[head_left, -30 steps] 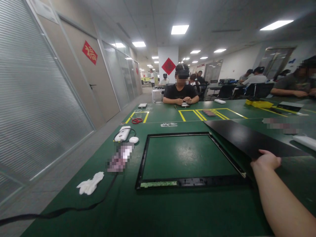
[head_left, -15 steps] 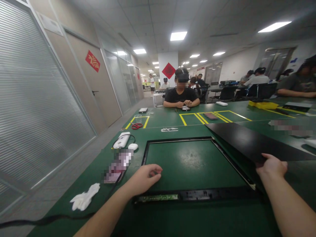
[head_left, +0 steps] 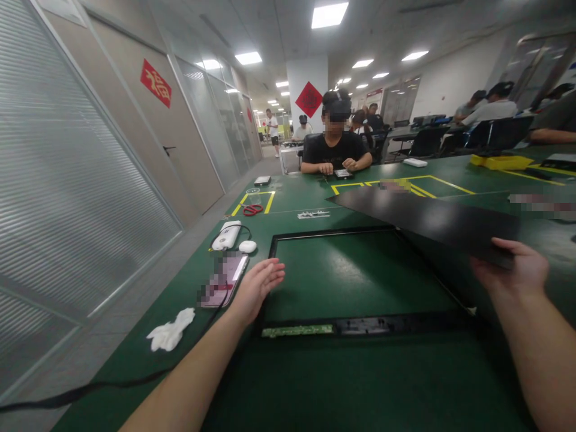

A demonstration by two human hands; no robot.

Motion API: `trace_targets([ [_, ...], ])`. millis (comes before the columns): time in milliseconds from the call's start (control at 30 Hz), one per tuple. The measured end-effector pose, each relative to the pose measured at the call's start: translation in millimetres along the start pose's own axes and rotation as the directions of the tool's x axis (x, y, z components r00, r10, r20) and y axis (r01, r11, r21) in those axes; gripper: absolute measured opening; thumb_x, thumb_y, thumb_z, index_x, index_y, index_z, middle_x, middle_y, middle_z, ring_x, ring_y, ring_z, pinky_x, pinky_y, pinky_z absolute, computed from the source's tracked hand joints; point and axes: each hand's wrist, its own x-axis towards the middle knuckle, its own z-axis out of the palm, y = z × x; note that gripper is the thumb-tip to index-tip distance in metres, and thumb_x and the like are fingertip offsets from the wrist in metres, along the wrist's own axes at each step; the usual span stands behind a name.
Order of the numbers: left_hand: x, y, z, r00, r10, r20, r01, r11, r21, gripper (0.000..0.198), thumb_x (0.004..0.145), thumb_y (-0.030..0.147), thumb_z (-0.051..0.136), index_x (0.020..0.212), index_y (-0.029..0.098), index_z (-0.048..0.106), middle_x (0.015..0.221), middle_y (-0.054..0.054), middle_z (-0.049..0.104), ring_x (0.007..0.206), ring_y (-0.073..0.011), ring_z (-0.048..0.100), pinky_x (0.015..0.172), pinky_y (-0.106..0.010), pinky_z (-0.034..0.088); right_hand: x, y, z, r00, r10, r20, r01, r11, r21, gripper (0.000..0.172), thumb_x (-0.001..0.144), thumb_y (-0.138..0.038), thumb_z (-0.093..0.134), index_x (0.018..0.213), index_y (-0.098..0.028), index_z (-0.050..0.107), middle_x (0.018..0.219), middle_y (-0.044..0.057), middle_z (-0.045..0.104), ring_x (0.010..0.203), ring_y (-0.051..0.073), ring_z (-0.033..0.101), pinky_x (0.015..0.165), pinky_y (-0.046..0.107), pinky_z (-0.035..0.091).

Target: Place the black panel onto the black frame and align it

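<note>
- The left arm is reaching forward from the lower left, forearm bare; the left hand (head_left: 258, 285) is lying open, fingers straight and together, pointing ahead.
- The right arm is stretching in from the lower right; the right hand (head_left: 513, 270) is pinching closed, thumb on top, fingers curled beneath.

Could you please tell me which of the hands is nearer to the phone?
Left. The left hand is beside the phone; the right hand grips the black panel beyond the frame.
</note>
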Motion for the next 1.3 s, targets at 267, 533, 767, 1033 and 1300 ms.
trace_targets([
  [267,-1,16,4.1,0.993,-0.105,0.056,0.116,0.961,-0.25,0.037,0.101,0.035,0.046,0.118,0.007,0.063,0.116,-0.02,0.073,0.103,-0.0212,0.073,0.091,-0.029,0.056,-22,1,4,0.981,0.136,0.142,-0.11,0.978,-0.175,0.02,0.059,-0.013,0.056,0.077,-0.018,0.062,0.087,0.01,0.067,0.075,0.024,0.065,0.067,0.043,0.06],
  [533,-8,26,-6.5,0.984,-0.046,0.173,0.063,0.994,-0.094,0.051,0.068,0.019,0.075,0.119,0.013,0.07,0.103,-0.008,0.077,0.095,-0.0277,0.074,0.075,-0.03,0.06,-48,6,13,0.869,0.29,0.4,-0.156,0.929,-0.335,0.043,0.055,-0.018,0.056,0.097,-0.018,0.068,0.096,0.013,0.072,0.09,0.032,0.07,0.084,0.054,0.057],
  [767,-8,33,-6.4,0.999,-0.008,0.041,0.013,0.992,-0.124,0.055,0.07,0.011,0.068,0.124,0.015,0.068,0.095,-0.006,0.078,0.076,-0.0202,0.073,0.057,-0.022,0.055,-45,11,13,0.763,0.467,0.446,-0.233,0.844,-0.483,0.054,0.055,-0.012,0.062,0.109,-0.015,0.068,0.099,0.011,0.075,0.086,0.029,0.073,0.079,0.046,0.061],
  [1033,-11,35,-6.0,0.997,-0.028,0.066,0.032,0.997,-0.069,0.062,0.065,0.012,0.071,0.128,0.016,0.067,0.102,-0.007,0.079,0.086,-0.0263,0.075,0.059,-0.025,0.057,-32,11,11,0.933,0.205,0.294,-0.091,0.929,-0.359,0.048,0.059,0.002,0.06,0.103,-0.015,0.068,0.087,0.007,0.074,0.066,0.012,0.069,0.059,0.017,0.058],
  [1300,-9,30,-5.0,1.0,0.015,-0.024,-0.017,0.994,-0.107,0.05,0.06,0.012,0.072,0.111,0.012,0.074,0.099,-0.009,0.079,0.091,-0.0291,0.075,0.072,-0.032,0.062,-17,11,3,0.917,0.147,0.37,0.012,0.919,-0.394,0.03,0.07,-0.008,0.058,0.093,-0.022,0.07,0.093,0.007,0.074,0.073,0.013,0.069,0.059,0.02,0.058],
])
